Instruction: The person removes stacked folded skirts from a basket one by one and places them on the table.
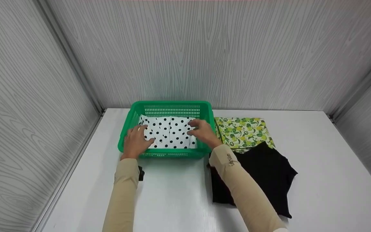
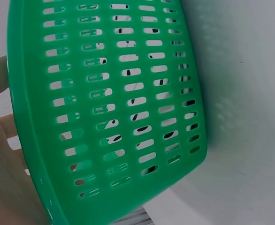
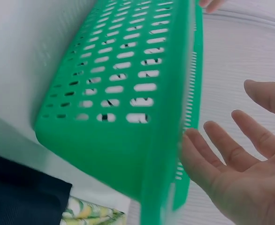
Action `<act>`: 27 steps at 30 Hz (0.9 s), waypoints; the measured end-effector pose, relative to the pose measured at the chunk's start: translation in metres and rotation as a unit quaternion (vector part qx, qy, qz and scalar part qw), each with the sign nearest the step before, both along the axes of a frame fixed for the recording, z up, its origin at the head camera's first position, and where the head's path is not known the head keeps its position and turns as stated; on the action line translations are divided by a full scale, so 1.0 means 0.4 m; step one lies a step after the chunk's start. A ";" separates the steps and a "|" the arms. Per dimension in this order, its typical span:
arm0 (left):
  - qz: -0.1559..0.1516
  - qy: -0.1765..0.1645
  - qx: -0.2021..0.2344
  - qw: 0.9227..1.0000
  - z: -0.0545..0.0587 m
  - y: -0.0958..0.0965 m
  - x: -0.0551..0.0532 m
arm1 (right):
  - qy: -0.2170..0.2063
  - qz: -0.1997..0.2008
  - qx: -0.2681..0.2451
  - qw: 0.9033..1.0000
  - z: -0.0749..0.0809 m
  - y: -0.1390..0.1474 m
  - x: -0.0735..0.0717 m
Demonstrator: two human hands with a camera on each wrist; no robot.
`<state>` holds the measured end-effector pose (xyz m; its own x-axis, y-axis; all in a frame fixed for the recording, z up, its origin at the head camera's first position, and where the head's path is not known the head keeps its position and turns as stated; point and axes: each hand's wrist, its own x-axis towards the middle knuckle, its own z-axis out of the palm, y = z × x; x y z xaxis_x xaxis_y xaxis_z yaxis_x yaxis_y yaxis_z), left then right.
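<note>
A white cloth with black polka dots (image 1: pixel 169 132) lies flat and folded inside a green plastic basket (image 1: pixel 166 150). Over the basket's left end is my left hand (image 1: pixel 135 141), thumb and fingers spread at the cloth's left side. My right hand (image 1: pixel 205 132) hovers by the right end, its fingers apart and loosely bent with nothing between them. In the right wrist view that hand (image 3: pixel 240 168) shows its palm above the basket rim. Behind the basket wall (image 2: pixel 34 112) in the left wrist view, the left hand is partly hidden.
Right of the basket lies a folded cloth with a lemon-and-leaf print (image 1: pixel 245 132). A black cloth (image 1: pixel 264 172) is spread in front of it, partly under my right forearm. Grey wood-grain panels (image 1: pixel 198 58) enclose the white table (image 1: pixel 175 199) at the back and sides.
</note>
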<state>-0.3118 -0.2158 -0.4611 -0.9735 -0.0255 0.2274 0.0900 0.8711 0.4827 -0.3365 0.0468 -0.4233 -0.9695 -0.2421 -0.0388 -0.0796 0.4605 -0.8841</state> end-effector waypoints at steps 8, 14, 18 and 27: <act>0.008 -0.046 0.016 0.999 -0.009 -0.001 -0.015 | -0.068 -0.033 0.014 0.997 -0.043 -0.026 -0.012; 0.021 -0.083 0.024 0.996 0.000 -0.002 -0.033 | -0.143 -0.050 0.021 0.988 -0.063 -0.034 -0.030; 0.036 -0.116 0.024 0.992 -0.003 0.004 -0.050 | -0.179 -0.063 0.018 0.982 -0.076 -0.030 -0.047; 0.056 -0.206 0.014 0.977 0.003 0.013 -0.071 | -0.229 -0.056 0.031 0.971 -0.093 -0.034 -0.060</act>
